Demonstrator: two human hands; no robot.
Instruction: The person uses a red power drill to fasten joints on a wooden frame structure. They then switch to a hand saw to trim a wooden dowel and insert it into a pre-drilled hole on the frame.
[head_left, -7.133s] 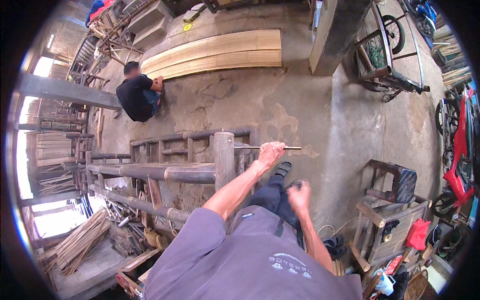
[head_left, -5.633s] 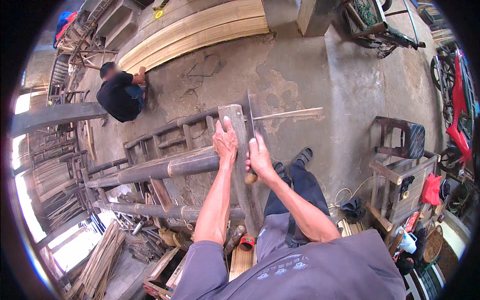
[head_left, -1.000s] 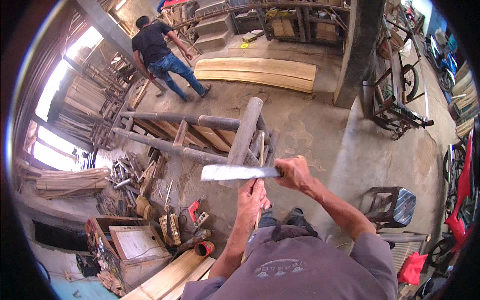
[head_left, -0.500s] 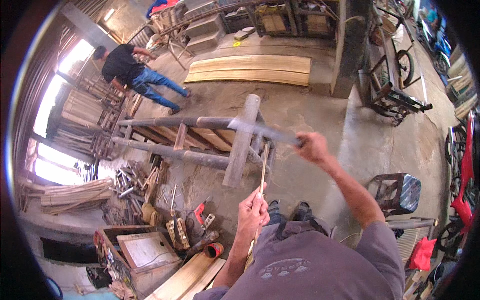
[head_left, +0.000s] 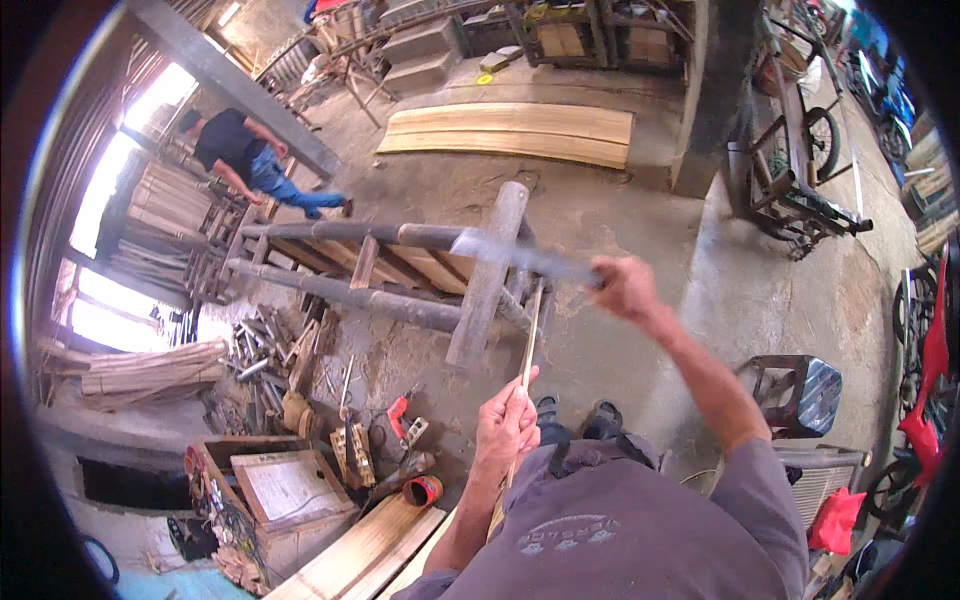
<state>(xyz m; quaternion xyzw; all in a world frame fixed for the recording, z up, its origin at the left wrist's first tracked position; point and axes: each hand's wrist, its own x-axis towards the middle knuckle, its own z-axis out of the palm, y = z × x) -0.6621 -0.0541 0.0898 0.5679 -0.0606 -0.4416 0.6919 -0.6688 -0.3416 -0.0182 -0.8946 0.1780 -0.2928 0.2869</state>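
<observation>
My left hand (head_left: 506, 425) is closed round a thin pale strip of bamboo or wood (head_left: 532, 335), which slants up and away from me. In my right hand (head_left: 630, 290) is the dark handle of a long knife like a machete; its grey blade (head_left: 515, 254) points left and is smeared by motion. The blade appears over a thick grey crosspiece (head_left: 484, 305) lying across the end of a bamboo pole frame (head_left: 375, 300). Whether blade and crosspiece touch, I cannot tell. The strip's far end comes near the frame's right end, below the blade.
A person (head_left: 240, 150) bends by the far-left stacks. Pale boards (head_left: 510, 130) lie on the floor ahead, left of a pillar (head_left: 708, 110). A stool (head_left: 800, 395) stands at right. Near left are a wooden box (head_left: 290, 490), a red drill (head_left: 398, 415) and an orange can (head_left: 423, 490).
The other person has stepped left, toward the stacks. My knife blade has shifted slightly left and stays blurred. My left hand keeps its grip on the strip.
</observation>
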